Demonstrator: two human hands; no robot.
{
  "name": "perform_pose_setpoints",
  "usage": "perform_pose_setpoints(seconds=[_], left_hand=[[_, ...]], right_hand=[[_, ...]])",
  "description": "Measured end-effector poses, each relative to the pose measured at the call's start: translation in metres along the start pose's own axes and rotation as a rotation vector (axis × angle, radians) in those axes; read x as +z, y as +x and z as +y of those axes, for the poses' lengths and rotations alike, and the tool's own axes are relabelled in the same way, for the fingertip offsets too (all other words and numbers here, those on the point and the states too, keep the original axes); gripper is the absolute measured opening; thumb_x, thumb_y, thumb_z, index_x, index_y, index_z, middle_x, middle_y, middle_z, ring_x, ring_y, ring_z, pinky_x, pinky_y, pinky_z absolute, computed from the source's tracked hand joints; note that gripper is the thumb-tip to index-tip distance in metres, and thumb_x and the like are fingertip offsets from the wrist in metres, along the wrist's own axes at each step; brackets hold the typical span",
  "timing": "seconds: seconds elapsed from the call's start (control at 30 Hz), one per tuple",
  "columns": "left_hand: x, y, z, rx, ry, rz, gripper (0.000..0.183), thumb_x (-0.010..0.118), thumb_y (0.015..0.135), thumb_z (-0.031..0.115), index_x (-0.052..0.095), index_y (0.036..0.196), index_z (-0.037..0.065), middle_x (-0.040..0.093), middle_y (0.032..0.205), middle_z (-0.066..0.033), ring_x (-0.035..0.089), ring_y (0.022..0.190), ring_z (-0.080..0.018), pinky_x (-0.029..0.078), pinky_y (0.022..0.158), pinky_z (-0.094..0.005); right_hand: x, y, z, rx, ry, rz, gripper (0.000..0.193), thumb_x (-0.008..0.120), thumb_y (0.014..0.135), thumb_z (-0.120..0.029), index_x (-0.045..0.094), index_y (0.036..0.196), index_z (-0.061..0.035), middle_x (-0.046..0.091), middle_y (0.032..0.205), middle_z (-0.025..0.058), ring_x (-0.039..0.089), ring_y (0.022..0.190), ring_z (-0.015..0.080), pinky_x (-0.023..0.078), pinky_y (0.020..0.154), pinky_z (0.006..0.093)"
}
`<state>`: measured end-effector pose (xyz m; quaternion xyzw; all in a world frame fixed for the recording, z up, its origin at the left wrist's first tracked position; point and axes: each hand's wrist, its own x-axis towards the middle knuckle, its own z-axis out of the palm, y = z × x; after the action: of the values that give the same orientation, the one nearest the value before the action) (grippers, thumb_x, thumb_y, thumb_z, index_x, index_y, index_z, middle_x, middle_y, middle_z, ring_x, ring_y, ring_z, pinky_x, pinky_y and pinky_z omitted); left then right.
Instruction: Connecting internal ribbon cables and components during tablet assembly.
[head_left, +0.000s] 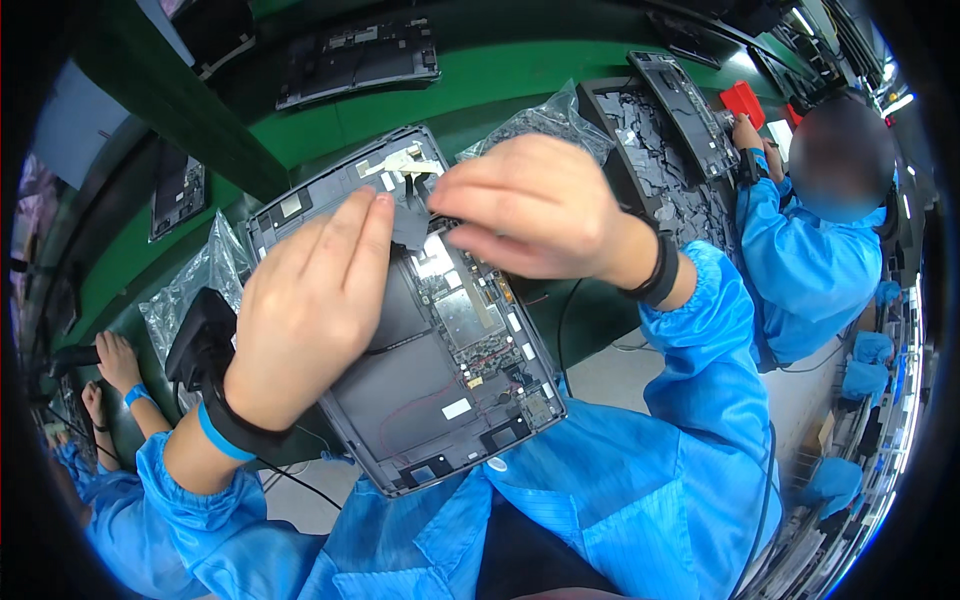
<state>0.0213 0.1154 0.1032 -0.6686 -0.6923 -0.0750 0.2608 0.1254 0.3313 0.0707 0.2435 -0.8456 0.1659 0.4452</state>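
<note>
**A:** Where are we?

**B:** An electronics assembly line, with a green desk (480, 80) running past several seated workers in blue smocks.

**A:** What is nearest?

**B:** The person's own blue sleeves, then an opened tablet chassis (440, 400) lying tilted at the desk's near edge, its boards and dark battery area exposed.

**A:** And the hands?

**B:** The left hand (310, 310) rests on the chassis, fingers (365, 225) extended and pressing a small dark grey pad (410, 228) near the upper middle. The right hand (530, 205) curls in from the right, its fingertips pinched on that same pad's top edge.

**A:** Which step is this?

**B:** It looks like seating the pad onto the chassis. Next would seem to need pressing it flat and square without catching the pale ribbon connector (405, 162) just above.

**A:** Anything crowding them?

**B:** A clear plastic bag (190, 285) at left, a tray of dark parts (660, 150) at right, another chassis (355, 55) farther back. A co-worker (820, 250) sits close on the right; another person's hand (118, 360) shows at left.
</note>
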Motion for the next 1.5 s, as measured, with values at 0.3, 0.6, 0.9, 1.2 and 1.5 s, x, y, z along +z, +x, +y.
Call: perform_pose_setpoints(seconds=[0.3, 0.6, 0.9, 1.2, 1.5], left_hand=[[0.025, 0.028, -0.036, -0.289, -0.427, 0.071, 0.030, 0.060, 0.083, -0.001, 0.065, 0.113, -0.001, 0.066, 0.114, -0.0174, 0.062, 0.108, -0.0354, 0.049, 0.092, -0.0387], [0.046, 0.042, -0.052, -0.355, -0.533, -0.057, 0.015, 0.065, 0.082, 0.002, 0.070, 0.096, -0.003, 0.066, 0.085, -0.0154, 0.065, 0.078, -0.0299, 0.051, 0.071, -0.0370], [0.055, 0.034, -0.047, -0.270, -0.433, 0.045, 0.010, 0.067, 0.080, 0.002, 0.070, 0.089, -0.002, 0.066, 0.082, -0.0132, 0.063, 0.078, -0.0312, 0.051, 0.072, -0.0379], [0.043, 0.025, -0.052, -0.273, -0.455, -0.009, 0.017, 0.064, 0.082, 0.002, 0.069, 0.098, -0.001, 0.067, 0.093, -0.0155, 0.063, 0.089, -0.0328, 0.050, 0.082, -0.0388], [-0.002, -0.114, 0.030, -0.828, -0.840, -0.126, 0.067, 0.043, 0.097, 0.021, 0.016, 0.152, -0.005, 0.012, 0.161, -0.0211, 0.008, 0.150, -0.0337, 0.005, 0.120, -0.0403]], right_hand=[[0.014, 0.005, 0.003, -0.173, -0.467, 0.011, 0.016, 0.067, 0.067, -0.014, 0.067, 0.081, -0.0060, 0.064, 0.084, 0.0011, 0.057, 0.071, 0.0133, 0.039, 0.052, 0.0263], [0.026, 0.009, -0.004, -0.056, -0.564, -0.196, 0.008, 0.062, 0.058, -0.014, 0.058, 0.060, -0.0074, 0.049, 0.064, 0.0019, 0.049, 0.063, 0.0165, 0.034, 0.053, 0.0289], [0.024, 0.019, -0.017, -0.016, -0.623, -0.500, 0.008, 0.064, 0.061, -0.014, 0.062, 0.061, -0.0062, 0.059, 0.067, 0.0059, 0.052, 0.060, 0.0182, 0.038, 0.057, 0.0289], [0.016, 0.018, -0.013, 0.023, -0.391, -0.679, 0.036, 0.062, 0.068, -0.008, 0.071, 0.102, -0.0024, 0.068, 0.106, 0.0115, 0.057, 0.102, 0.0219, 0.044, 0.081, 0.0336], [-0.011, -0.074, -0.064, 0.904, 0.488, -0.299, 0.062, 0.048, 0.102, -0.029, 0.025, 0.151, 0.0011, 0.012, 0.160, 0.0218, 0.009, 0.149, 0.0347, 0.009, 0.118, 0.0448]])
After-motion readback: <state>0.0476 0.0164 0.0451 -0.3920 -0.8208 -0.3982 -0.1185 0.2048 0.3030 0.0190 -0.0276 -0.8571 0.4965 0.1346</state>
